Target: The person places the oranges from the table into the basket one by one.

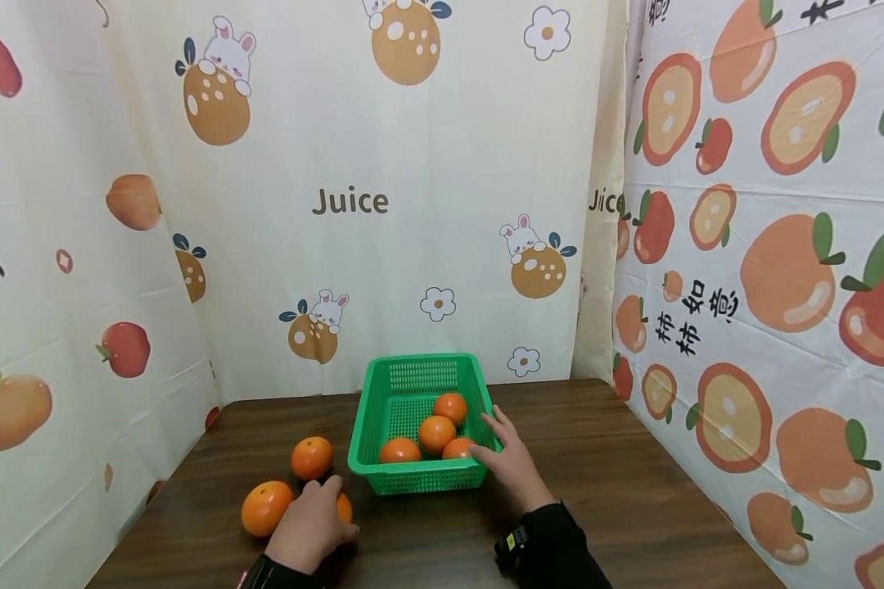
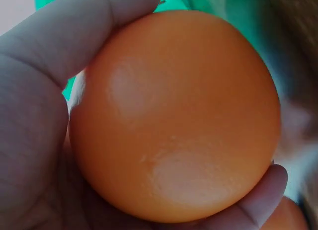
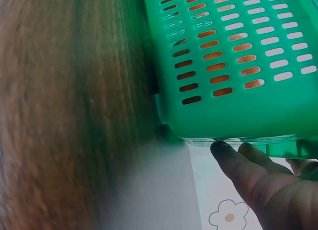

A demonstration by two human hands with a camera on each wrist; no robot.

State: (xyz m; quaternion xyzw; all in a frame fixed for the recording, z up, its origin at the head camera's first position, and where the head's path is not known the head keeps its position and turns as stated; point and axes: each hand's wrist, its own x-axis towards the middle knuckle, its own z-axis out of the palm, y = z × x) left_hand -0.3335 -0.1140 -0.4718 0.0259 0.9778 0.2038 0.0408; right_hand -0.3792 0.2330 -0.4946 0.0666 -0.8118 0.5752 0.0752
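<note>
My left hand [image 1: 311, 523] grips an orange [image 2: 179, 115] on the left part of the table, thumb and fingers curled round its sides in the left wrist view. Beside that hand lie two more oranges, one at its left [image 1: 267, 508] and one just beyond it [image 1: 313, 458]. A green plastic basket [image 1: 445, 478] stands near the middle with several oranges [image 1: 436, 434] inside. At the basket's right side is my right hand [image 1: 517, 466], its fingers extended along the outer wall and its thumb by the front right corner. In the right wrist view its fingertips [image 3: 223, 153] touch the slotted basket.
The dark wooden table [image 1: 619, 491] reaches back to a cream curtain [image 1: 442, 245] printed with fruit and rabbits. Printed cloths hang along the left [image 1: 66, 270] and right [image 1: 751, 352] sides.
</note>
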